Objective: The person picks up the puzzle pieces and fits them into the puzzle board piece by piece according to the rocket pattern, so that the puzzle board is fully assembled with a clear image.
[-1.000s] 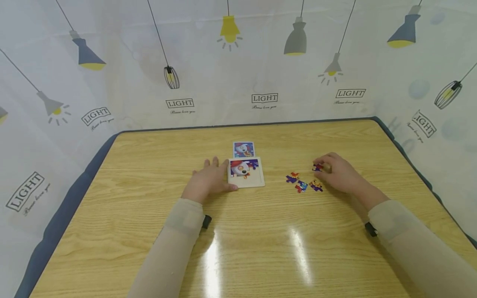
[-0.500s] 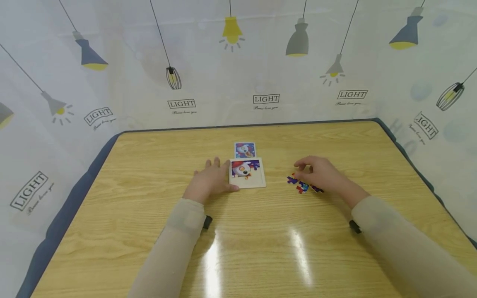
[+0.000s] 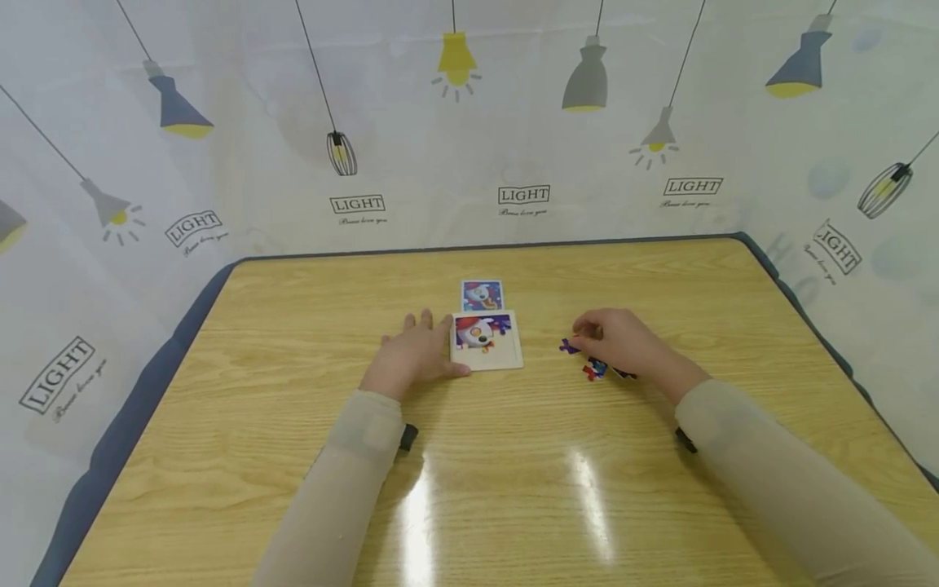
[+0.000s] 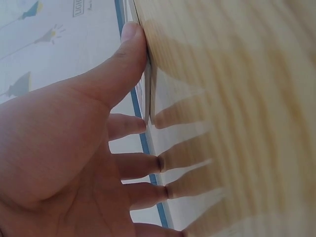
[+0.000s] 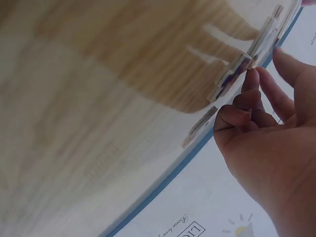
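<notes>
My left hand (image 3: 411, 350) lies spread on the table beside a small puzzle board (image 3: 499, 361). Its thumb touches the board's near left corner. Jigsaw pieces showing a white animal in a red hat fill the board's upper part. At the loose pieces on the right, my right hand (image 3: 623, 336) pinches a purple jigsaw piece (image 3: 566, 346) by its right side. A red and blue piece (image 3: 590, 373) lies just below the fingers. Another purple piece (image 3: 626, 374) sits partly under the hand. Whether the curled rear fingers hold anything is hidden.
Above the board lies a picture card (image 3: 482, 295) showing the same animal. The wooden table (image 3: 513, 473) has a dark blue edge and meets a white curtain (image 3: 425, 147) printed with lamps.
My right hand has moved left from a piece at the far right to the purple one, which has shifted slightly left. That far-right piece is out of sight. The left hand stays put.
</notes>
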`<state>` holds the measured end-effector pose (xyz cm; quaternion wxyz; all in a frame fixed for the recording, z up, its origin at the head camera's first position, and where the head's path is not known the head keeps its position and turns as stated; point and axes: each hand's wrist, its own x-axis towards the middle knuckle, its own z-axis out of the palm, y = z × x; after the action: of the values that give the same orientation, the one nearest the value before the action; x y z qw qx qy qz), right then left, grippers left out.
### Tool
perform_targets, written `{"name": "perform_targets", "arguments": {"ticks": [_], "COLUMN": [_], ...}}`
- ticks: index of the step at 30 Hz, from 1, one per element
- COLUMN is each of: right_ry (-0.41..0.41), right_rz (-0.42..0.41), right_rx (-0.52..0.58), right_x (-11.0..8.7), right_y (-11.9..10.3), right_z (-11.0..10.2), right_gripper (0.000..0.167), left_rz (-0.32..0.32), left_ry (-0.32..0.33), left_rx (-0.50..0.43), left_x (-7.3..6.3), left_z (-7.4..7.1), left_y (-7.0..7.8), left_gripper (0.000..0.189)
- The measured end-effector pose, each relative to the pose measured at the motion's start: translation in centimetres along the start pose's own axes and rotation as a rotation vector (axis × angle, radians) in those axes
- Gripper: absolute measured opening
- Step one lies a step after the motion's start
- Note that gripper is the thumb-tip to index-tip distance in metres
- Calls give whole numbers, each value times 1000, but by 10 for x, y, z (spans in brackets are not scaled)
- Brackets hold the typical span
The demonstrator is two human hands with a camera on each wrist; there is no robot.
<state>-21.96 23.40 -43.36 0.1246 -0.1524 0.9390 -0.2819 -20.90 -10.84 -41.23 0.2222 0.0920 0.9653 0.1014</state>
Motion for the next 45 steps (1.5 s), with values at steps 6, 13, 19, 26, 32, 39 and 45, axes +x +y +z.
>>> {"name": "perform_targets", "arguments": {"ticks": [6, 13, 19, 26, 32, 39, 45], "right_ry": [28, 47, 49, 8, -55, -69, -100], "right_rz": [-15, -4, -20, -102, -205, -167, -148], "right_rx": [-15, -6, -9, -39, -114, -93, -27], "right_x": [-2, -8, -19, -32, -39, -36, -35], "right_y": [4, 9, 14, 20, 18, 11, 8], "right_z": [-4, -6, -9, -11, -10, -5, -3], "right_gripper": [33, 32, 33, 35, 44, 42, 41], "left_rz": [-3, -2, 0, -2, -3, -3, 0], "left_ry": [-3, -6, -1, -9, -11, -13, -9], "left_rx": [-3, -4, 3, -3, -7, -7, 3], "left_x": [-1, -1, -1, -1, 0, 0, -1], "left_z": [-1, 0, -1, -1, 0, 0, 0], "left_y": [1, 1, 1, 0, -1, -1, 0], "left_gripper": [102, 102, 102, 103, 102, 102, 102]}}
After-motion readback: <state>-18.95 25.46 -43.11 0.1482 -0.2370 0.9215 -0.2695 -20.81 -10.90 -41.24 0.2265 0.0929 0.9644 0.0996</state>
